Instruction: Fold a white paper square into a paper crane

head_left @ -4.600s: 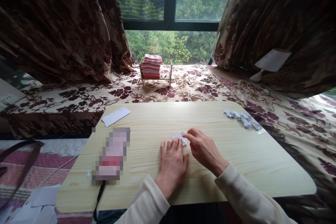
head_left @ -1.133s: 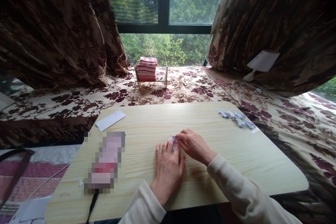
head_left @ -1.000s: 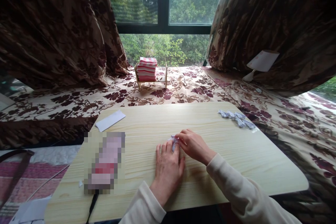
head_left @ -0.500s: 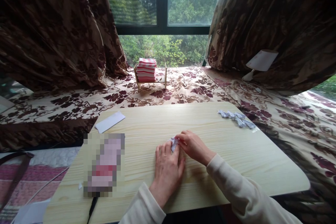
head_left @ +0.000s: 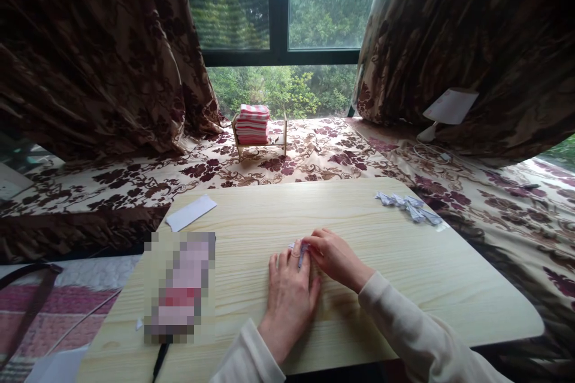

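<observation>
A small white folded paper piece point(head_left: 300, 255) lies on the wooden table, mostly hidden by fingers. My left hand point(head_left: 290, 296) rests palm down, its index finger and thumb side holding the piece against the tabletop. From the right, my right hand point(head_left: 335, 254) pinches the same piece between thumb and fingertips. Both hands touch each other at the paper. A row of folded paper pieces point(head_left: 408, 206) sits near the table's far right edge. At the far left is a flat white paper strip point(head_left: 192, 213).
On the left, a pixelated phone-like object point(head_left: 183, 287) has a black cable point(head_left: 160, 360). A paper scrap point(head_left: 139, 324) lies beside it. Beyond the pale table point(head_left: 476, 311), a small wooden rack point(head_left: 260, 145) holds folded red-and-white cloths point(head_left: 253, 125). A white lamp point(head_left: 451, 106) stands back right.
The view has tilted up slightly, so things appear a little lower. Both hands stay on the paper piece; the visible part of it between my fingers has turned slightly.
</observation>
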The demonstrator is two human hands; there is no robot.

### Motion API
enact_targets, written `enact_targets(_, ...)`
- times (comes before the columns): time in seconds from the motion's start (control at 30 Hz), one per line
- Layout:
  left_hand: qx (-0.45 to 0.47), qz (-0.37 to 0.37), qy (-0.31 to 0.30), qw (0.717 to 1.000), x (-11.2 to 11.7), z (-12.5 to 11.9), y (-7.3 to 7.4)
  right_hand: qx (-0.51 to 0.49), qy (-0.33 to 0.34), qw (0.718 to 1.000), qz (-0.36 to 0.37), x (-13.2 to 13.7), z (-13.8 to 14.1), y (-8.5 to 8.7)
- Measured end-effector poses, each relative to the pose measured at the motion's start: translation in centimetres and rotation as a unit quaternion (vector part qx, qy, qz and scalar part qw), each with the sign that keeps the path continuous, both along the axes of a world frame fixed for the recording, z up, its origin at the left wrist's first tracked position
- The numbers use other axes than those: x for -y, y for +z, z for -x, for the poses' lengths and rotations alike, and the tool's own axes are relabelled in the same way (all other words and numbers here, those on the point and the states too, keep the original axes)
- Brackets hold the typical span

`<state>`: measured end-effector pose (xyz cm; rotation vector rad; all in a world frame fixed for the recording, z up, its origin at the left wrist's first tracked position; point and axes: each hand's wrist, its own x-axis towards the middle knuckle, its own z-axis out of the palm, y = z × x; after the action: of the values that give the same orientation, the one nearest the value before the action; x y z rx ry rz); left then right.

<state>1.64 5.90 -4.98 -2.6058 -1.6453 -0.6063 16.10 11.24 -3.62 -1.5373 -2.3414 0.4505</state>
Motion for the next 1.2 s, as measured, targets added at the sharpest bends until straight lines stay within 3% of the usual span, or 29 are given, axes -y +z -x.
enact_targets(0.47, -0.010, 0.006, 0.004, 1.000, 0.0, -0.1, -0.3, 0.071, 0.010, 0.997, -0.020, 1.5, -0.5, 0.7)
enact_targets(0.67, -0.015, -0.011, 0.007, 1.000, -0.1, -0.1, -0.8, 0.049, -0.017, 0.999, -0.008, 1.9, -1.0, 0.6)
enact_targets(0.93, -0.010, -0.007, 0.013, 1.000, -0.1, -0.1, -1.1, -0.020, -0.108, 0.993, 0.049, -0.7, -0.7, 0.3)
enact_targets(1.2, 0.018, 0.012, 0.016, 1.000, 0.1, -0.5, -1.1, -0.011, -0.110, 0.986, 0.121, -2.8, 0.4, 1.2)
